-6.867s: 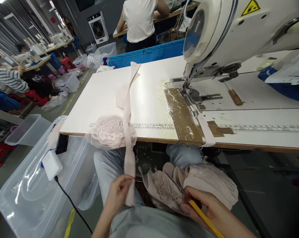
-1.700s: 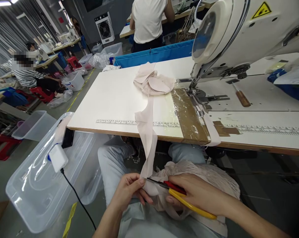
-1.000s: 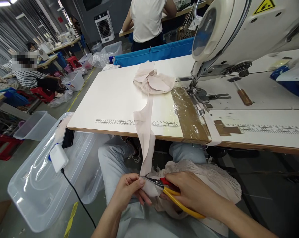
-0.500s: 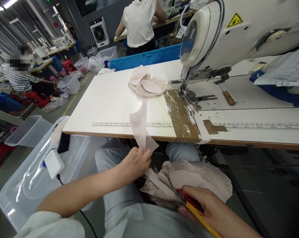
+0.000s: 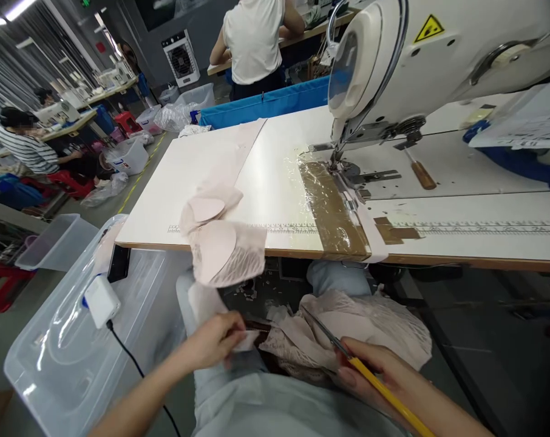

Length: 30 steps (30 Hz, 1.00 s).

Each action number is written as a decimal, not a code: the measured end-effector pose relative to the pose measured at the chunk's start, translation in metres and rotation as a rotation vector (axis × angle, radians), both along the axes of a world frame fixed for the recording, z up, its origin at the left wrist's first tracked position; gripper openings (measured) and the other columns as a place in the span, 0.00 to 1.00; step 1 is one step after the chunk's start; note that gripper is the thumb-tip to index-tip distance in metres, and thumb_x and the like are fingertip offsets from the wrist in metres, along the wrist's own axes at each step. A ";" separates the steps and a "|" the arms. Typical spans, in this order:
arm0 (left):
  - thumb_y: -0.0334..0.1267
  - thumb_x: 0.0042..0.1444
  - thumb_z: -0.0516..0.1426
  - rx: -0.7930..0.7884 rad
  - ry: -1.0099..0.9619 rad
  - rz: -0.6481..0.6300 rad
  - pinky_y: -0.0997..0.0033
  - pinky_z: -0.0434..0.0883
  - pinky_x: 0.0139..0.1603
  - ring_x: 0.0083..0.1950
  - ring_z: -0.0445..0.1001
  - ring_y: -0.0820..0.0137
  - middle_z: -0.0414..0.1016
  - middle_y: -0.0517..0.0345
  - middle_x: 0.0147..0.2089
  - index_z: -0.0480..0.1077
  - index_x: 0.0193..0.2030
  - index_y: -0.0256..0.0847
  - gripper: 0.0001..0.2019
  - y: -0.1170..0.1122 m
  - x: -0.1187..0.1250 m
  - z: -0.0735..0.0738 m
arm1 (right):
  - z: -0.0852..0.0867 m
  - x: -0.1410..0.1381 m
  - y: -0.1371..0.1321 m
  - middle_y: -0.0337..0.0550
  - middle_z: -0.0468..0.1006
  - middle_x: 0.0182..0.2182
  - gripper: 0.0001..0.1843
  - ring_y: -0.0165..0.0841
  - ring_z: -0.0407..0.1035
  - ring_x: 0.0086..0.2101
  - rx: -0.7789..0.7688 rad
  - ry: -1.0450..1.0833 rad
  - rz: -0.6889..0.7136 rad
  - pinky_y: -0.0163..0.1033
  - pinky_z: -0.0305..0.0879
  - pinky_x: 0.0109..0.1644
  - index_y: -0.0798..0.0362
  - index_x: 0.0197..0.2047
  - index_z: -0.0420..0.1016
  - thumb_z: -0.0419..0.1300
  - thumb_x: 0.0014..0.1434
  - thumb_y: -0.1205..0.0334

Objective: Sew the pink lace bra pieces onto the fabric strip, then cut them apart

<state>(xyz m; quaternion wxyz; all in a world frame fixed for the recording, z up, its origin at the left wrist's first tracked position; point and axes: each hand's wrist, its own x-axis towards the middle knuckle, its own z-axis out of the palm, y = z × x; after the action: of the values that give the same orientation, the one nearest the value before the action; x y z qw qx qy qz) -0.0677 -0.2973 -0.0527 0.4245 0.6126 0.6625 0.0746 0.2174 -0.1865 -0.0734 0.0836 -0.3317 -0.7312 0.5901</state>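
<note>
My left hand is closed on the lower end of a pale pink fabric strip above my lap. That strip runs up to a pink lace bra piece hanging over the front edge of the white sewing table. My right hand grips scissors with yellow handles, blades pointing up and left over a heap of pink lace pieces in my lap.
A white sewing machine stands at the right of the table, with a taped brown patch in front of its needle. A clear plastic bin with a white charger sits at my left. Other people work at benches behind.
My left hand pulled the strip down toward my lap, dragging the bra piece from the table's middle to its front edge. My right hand stays low with the scissors.
</note>
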 end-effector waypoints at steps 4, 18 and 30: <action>0.57 0.61 0.53 -0.119 -0.742 0.455 0.71 0.73 0.31 0.32 0.81 0.63 0.80 0.53 0.29 0.64 0.42 0.39 0.20 0.009 0.032 0.006 | 0.009 -0.012 0.007 0.33 0.57 0.25 0.24 0.30 0.54 0.26 -0.041 -0.046 0.170 0.33 0.56 0.28 0.50 0.28 0.57 0.53 0.61 0.38; 0.54 0.48 0.66 -0.128 -0.994 0.732 0.79 0.71 0.23 0.25 0.80 0.67 0.80 0.54 0.26 0.70 0.31 0.36 0.21 0.016 0.055 -0.009 | 0.007 -0.019 0.024 0.35 0.56 0.24 0.26 0.31 0.54 0.26 0.013 -0.145 0.419 0.36 0.49 0.28 0.50 0.27 0.55 0.50 0.62 0.36; 0.56 0.51 0.64 -0.101 -0.972 0.748 0.78 0.70 0.22 0.24 0.80 0.67 0.80 0.52 0.27 0.70 0.32 0.36 0.22 0.013 0.055 -0.009 | 0.012 -0.024 0.018 0.38 0.63 0.25 0.25 0.34 0.60 0.27 0.175 -0.278 0.373 0.37 0.48 0.29 0.50 0.27 0.55 0.51 0.61 0.37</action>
<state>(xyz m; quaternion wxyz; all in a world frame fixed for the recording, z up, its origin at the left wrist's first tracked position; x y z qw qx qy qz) -0.0127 -0.2844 -0.0618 0.6513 0.2138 0.5661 0.4578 0.1931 -0.1681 -0.0617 -0.0997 -0.2606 -0.8327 0.4783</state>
